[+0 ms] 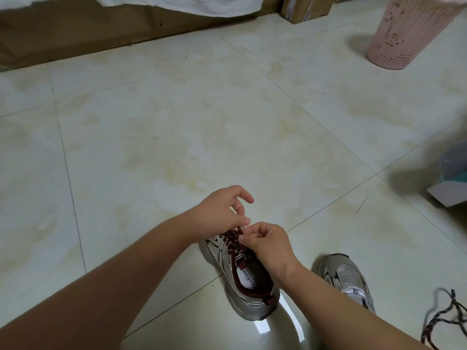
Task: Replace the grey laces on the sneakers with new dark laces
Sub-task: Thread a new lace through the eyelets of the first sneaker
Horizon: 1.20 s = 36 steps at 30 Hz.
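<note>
A silver-grey sneaker with dark red trim stands on the floor tiles, toe pointing away from me. A dark red lace criss-crosses its eyelets. My left hand hovers over the toe end and pinches the lace between thumb and fingertips. My right hand is curled over the tongue and pinches the same lace close by. A second silver sneaker stands to the right with no lace visible in it, partly behind my right forearm. A loose dark patterned lace lies on the floor at the lower right.
A pink perforated bin stands at the back right. A brown wooden bed base with a white sheet runs along the back left. The corner of a box or bag juts in at the right edge. Pale glossy tiles stretch ahead.
</note>
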### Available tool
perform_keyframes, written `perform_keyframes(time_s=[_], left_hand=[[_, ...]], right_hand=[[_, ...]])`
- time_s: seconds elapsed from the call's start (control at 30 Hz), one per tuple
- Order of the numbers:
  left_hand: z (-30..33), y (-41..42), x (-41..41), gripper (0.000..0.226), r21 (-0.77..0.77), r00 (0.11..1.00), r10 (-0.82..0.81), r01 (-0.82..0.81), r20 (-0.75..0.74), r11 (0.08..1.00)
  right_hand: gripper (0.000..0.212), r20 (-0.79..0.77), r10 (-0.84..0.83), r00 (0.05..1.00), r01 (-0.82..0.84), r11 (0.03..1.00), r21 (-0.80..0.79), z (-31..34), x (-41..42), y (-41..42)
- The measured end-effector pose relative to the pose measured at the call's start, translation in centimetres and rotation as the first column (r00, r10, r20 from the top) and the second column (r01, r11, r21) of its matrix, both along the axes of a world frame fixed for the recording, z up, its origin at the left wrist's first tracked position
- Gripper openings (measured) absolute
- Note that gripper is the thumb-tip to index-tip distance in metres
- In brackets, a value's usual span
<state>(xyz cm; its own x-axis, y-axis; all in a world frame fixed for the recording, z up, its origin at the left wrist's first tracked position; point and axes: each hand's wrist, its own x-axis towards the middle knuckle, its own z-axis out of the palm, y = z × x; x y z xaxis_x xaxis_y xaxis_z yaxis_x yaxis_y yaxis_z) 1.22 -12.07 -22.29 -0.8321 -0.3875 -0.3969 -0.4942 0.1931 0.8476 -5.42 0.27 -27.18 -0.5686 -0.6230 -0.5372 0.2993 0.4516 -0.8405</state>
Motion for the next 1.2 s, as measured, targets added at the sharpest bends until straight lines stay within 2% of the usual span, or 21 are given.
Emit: perform_keyframes(time_s=[0.23, 0.3, 0.43, 0.47, 0.53, 0.6, 0.67, 0.73, 0.8, 0.9, 1.0, 1.1, 1.2], left_hand=[[1.3, 0.0, -2.2, 0.031, -0.215, 0.995, 0.009, -0.03, -0.098, 0.976], [0.9, 0.3, -2.4, 0.029, -0.201, 0.99, 0.055, -0.081, -0.132, 0.976], [0.5, 0.5, -2.2, 0.033, -0.05, 0.968, 0.161, -0.173, -0.192, 0.984], [0.2, 0.5, -1.9, 0.037, -0.107, 0.972, 0.167, -0.186, -0.165, 0.977], [-0.8, 0.7, -0.8, 0.041, -0.323, 0.984, 0.161, -0.178, -0.078, 0.93], [-1.7, 1.3, 0.5, 0.03, -0.414, 0.994, 0.109, -0.101, -0.006, 0.905], [-2.8, 1.7, 1.5, 0.018, -0.324, 0.999, 0.037, -0.025, 0.032, 0.946], [-3.2, 1.7, 2.0, 0.016, -0.188, 0.999, 0.046, -0.041, 0.026, 0.981], [-3.2, 1.3, 2.0, 0.014, -0.149, 0.997, 0.078, -0.076, 0.006, 0.986], [-3.3, 1.5, 2.2, 0.023, -0.098, 0.996, 0.094, -0.094, -0.004, 0.991], [-3.9, 2.2, 2.4, 0.033, -0.107, 0.99, 0.137, -0.138, -0.021, 0.985], [-4.4, 2.2, 2.5, 0.031, -0.153, 0.984, 0.176, -0.178, -0.026, 0.972], [-4.6, 2.5, 2.4, 0.028, -0.162, 0.971, 0.232, -0.237, -0.048, 0.958]], right_hand=[[0.034, -0.237, 0.29, 0.927, -0.28, 0.957, 0.077, 0.7, 0.1, 0.1], [0.032, -0.247, 0.314, 0.917, -0.305, 0.949, 0.076, 0.7, 0.0, 0.2], [0.024, -0.195, 0.248, 0.949, -0.248, 0.968, 0.023, 0.5, 0.0, 0.1], [0.025, -0.171, 0.219, 0.961, -0.221, 0.975, 0.01, 0.4, 0.0, 0.1], [0.03, -0.102, 0.161, 0.982, -0.164, 0.986, -0.018, 0.3, -0.2, 0.1], [0.033, -0.024, 0.126, 0.992, -0.127, 0.991, -0.042, 0.3, -0.4, 0.1], [0.031, 0.021, 0.125, 0.992, -0.124, 0.991, -0.046, 0.3, -0.5, 0.1], [0.028, 0.034, 0.121, 0.992, -0.119, 0.992, -0.041, 0.3, -0.5, 0.0], [0.024, 0.055, 0.1, 0.993, -0.099, 0.995, -0.034, 0.4, -0.6, -0.1], [0.034, 0.107, 0.072, 0.992, -0.07, 0.997, -0.02, 0.5, -1.0, 0.0], [0.031, 0.104, 0.104, 0.989, -0.102, 0.994, -0.023, 0.3, -1.0, 0.0], [0.026, 0.08, 0.145, 0.986, -0.143, 0.989, -0.034, 0.3, -1.2, 0.0], [0.031, 0.012, 0.189, 0.982, -0.188, 0.981, -0.044, 0.0, -1.1, 0.2]])
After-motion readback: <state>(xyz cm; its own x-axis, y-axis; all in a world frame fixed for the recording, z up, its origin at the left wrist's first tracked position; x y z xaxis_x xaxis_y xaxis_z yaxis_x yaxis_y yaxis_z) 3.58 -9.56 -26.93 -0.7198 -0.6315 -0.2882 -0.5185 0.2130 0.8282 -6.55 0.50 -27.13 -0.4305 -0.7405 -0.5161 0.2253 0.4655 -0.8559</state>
